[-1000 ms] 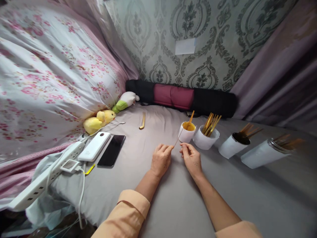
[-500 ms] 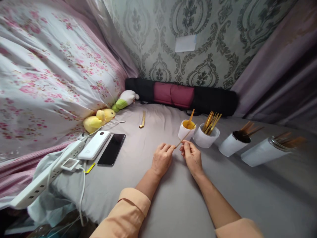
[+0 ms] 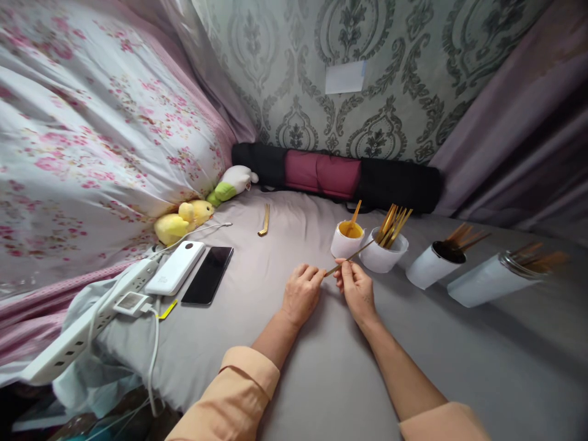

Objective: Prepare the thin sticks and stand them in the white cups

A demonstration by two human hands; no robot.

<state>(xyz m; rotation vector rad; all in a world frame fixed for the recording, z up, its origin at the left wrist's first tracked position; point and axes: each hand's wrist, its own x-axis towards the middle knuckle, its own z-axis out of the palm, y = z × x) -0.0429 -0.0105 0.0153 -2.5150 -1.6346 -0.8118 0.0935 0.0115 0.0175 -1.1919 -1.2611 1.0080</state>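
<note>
A thin brownish-gold stick (image 3: 360, 250) slants between my two hands. My left hand (image 3: 302, 293) is closed at its near end, fingers curled together. My right hand (image 3: 357, 291) pinches it farther along with thumb and fingers. Its far tip passes in front of a white-wrapped cup (image 3: 339, 246) with a yellow inside and a few orange sticks (image 3: 355, 212). Just right of that stands a wide, low whitish cup (image 3: 380, 260) with several golden sticks (image 3: 391, 225).
Farther right, a white-wrapped can (image 3: 425, 269) and a longer white can (image 3: 491, 286) hold brown sticks. Bent gold sticks (image 3: 265, 222) lie on the grey sheet (image 3: 257, 269). At left are a phone (image 3: 207, 275), power bank (image 3: 177, 268), power strip (image 3: 92, 321) and plush toys (image 3: 186, 222). A black-and-maroon roll (image 3: 404, 184) lines the wall.
The far end of the thin stick has swung right and a little lower, from the yellow cup towards the wide cup. Both hands stay almost in place.
</note>
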